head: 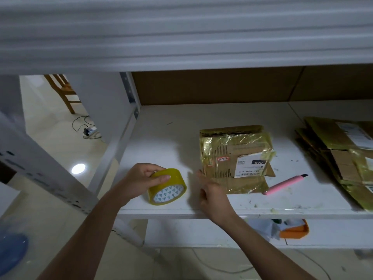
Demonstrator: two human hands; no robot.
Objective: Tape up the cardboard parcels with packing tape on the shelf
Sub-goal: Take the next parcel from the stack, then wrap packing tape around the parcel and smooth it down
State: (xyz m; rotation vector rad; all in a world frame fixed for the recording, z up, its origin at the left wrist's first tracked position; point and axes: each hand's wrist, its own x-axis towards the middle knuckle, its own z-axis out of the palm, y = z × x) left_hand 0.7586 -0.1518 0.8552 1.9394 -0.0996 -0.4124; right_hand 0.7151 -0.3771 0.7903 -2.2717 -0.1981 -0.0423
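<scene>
On the white shelf (232, 114) your left hand (141, 179) curls round the yellow tape roll (168, 187) near the front edge; your right hand (212, 196), blurred, fingers loosely extended, touches the taped cardboard parcel (235, 158); a pink pen (285, 184) lies just beside it.

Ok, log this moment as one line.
left hand grips tape roll | right hand at parcel edge | pink cutter beside parcel | shelf

Left hand (141, 179) grips tape roll (167, 186) at the shelf (161, 138) front edge; bare board behind it, upper shelf overhead. Right of the grip: right hand (212, 196), parcel (236, 158), pink cutter (285, 184), flattened stack (343, 158) beyond.
</scene>
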